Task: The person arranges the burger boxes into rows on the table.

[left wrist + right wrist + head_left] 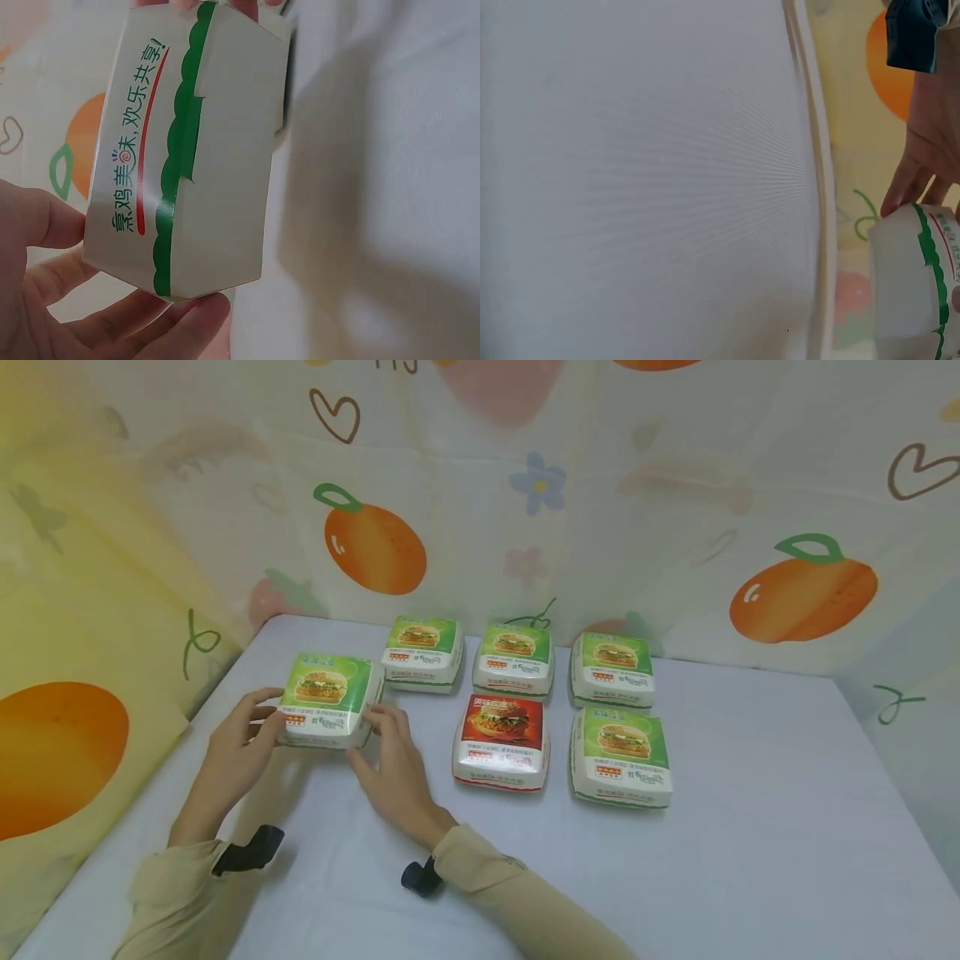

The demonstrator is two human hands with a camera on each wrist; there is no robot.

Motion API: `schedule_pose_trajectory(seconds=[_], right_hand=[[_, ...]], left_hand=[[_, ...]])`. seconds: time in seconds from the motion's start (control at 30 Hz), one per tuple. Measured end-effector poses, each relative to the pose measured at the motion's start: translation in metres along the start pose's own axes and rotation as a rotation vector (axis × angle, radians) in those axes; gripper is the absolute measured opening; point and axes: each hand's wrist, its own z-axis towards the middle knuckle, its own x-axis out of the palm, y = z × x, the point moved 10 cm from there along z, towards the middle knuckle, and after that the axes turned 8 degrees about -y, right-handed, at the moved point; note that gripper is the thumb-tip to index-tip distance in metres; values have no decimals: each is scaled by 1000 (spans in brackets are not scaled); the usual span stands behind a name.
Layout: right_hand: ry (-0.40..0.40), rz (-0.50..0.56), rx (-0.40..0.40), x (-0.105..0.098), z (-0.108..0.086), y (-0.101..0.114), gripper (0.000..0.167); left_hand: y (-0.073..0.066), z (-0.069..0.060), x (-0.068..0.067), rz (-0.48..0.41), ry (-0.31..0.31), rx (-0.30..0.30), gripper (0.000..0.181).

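Note:
A green and white burger box is held between both hands at the left of the table. My left hand grips its left side, thumb in front and fingers further back. On the opposite side, my right hand holds it with thumb and fingers. The left wrist view shows the white side of the burger box, with a green scalloped edge and red-underlined lettering, above the cloth. Left-hand fingers touch its end there. In the right wrist view the burger box appears at the lower right edge.
Three green burger boxes line the table's back. In front of them sit a red burger box and another green one. A fruit-patterned curtain hangs behind the white-covered table.

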Motion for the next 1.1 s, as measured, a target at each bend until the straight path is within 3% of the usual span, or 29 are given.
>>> schedule_pose_trajectory(seconds=[0.17, 0.5, 0.83, 1.1], right_hand=[[-22, -88, -34, -9, -7, 1, 47], [-45, -131, -23, -26, -16, -5, 45], [12, -123, 9, -38, -26, -10, 46], [108, -156, 95, -40, -35, -16, 66]], left_hand=[[-4, -3, 4, 24, 5, 7, 44], [-6, -6, 18, 28, 47, 5, 41], [-13, -9, 33, 32, 132, 13, 41], [-15, -12, 49, 35, 172, 14, 44]])
